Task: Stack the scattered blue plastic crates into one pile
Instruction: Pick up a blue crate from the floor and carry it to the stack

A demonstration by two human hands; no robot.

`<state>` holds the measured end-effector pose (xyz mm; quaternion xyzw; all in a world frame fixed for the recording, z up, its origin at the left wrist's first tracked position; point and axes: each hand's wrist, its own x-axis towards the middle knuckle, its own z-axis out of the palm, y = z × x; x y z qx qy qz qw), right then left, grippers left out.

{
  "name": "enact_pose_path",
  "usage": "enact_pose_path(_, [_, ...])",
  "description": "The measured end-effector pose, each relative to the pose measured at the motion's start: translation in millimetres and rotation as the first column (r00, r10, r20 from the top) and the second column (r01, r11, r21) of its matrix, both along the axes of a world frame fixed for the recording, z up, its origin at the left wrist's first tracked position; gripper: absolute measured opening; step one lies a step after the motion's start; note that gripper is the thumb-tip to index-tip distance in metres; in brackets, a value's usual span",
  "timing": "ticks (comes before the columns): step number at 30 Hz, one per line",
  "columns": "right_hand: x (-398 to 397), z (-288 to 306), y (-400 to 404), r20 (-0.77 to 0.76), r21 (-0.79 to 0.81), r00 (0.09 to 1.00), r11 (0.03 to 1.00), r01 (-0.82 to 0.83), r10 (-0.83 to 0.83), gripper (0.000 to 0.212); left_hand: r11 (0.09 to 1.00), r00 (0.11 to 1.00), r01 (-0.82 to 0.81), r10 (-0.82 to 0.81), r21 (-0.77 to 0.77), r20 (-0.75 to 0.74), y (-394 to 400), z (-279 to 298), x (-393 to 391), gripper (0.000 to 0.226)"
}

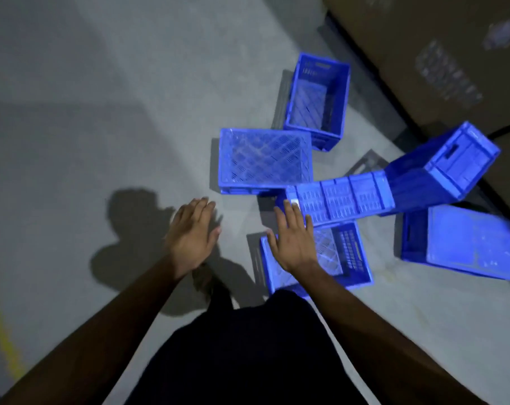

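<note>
On the grey concrete floor [102, 83], which filled most of the view, six blue plastic crates lay scattered from the centre toward 3 o'clock. Brown cardboard boxes [440, 48] closed off the 1 o'clock corner. Largest in view, the overturned crate [469, 244] sat at 3 o'clock with its solid base facing up. A second upside-down crate [265, 159], lattice base upward, lay just above centre. An upright crate [318, 97] stood at 12 o'clock, its open top showing. A tipped crate [449, 168] leaned at 2 o'clock, handle slot visible. Touching its lower end, a crate on its side [344, 197] stretched toward the centre. Below that, a near crate [335, 258] rested open side up, partly hidden by the right arm. The person's dark shorts [247, 346] occupied 6 o'clock. The left hand [192, 238] hovered palm down over bare floor, fingers extended and close together, holding nothing. The right hand [291, 241] hovered over the near crate, fingers extended and slightly parted, fingertips reaching the corner of the crate on its side; contact could not be determined. A yellow floor line [2, 340] ran at 8 o'clock.
</note>
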<state>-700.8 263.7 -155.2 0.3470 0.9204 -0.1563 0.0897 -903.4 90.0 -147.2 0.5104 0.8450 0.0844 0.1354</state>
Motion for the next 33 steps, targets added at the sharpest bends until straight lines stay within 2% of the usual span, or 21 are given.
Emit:
enact_pose_path(5, [-108, 9, 14, -0.016, 0.006, 0.999, 0.999, 0.051, -0.051, 0.063, 0.999, 0.999, 0.038, -0.038, 0.015, -0.016, 28, 20, -121, 0.061])
enact_pose_path(12, [-216, -4, 90, -0.039, 0.039, 0.950, 0.950, 0.311, -0.310, 0.061, 0.950, 0.951, 0.305, -0.308, -0.059, -0.039, 153, 12, -241, 0.065])
enact_pose_path(22, [-343, 1, 199, -0.002, -0.038, 0.846, 0.846, 0.532, -0.532, 0.064, 0.855, 0.858, 0.512, -0.512, -0.085, 0.022, 311, 16, -381, 0.068])
enact_pose_path(25, [-383, -12, 230, 0.035, -0.024, 0.788, 0.787, 0.616, -0.615, 0.064, 0.776, 0.780, 0.626, -0.626, -0.081, 0.032, 367, -1, -427, 0.066])
enact_pose_path(28, [-430, -19, 262, 0.059, -0.034, 0.668, 0.668, 0.744, -0.741, 0.065, 0.648, 0.651, 0.758, -0.759, -0.078, 0.021, 435, -16, -478, 0.066])
enact_pose_path(30, [-460, -19, 280, 0.061, -0.004, 0.583, 0.583, 0.812, -0.810, 0.064, 0.574, 0.577, 0.812, -0.817, -0.105, -0.003, 481, -8, -509, 0.067])
enact_pose_path(33, [-504, -7, 317, 0.037, -0.073, 0.488, 0.485, 0.872, -0.872, 0.065, 0.481, 0.480, 0.871, -0.877, -0.098, -0.035, 557, 8, -549, 0.067])
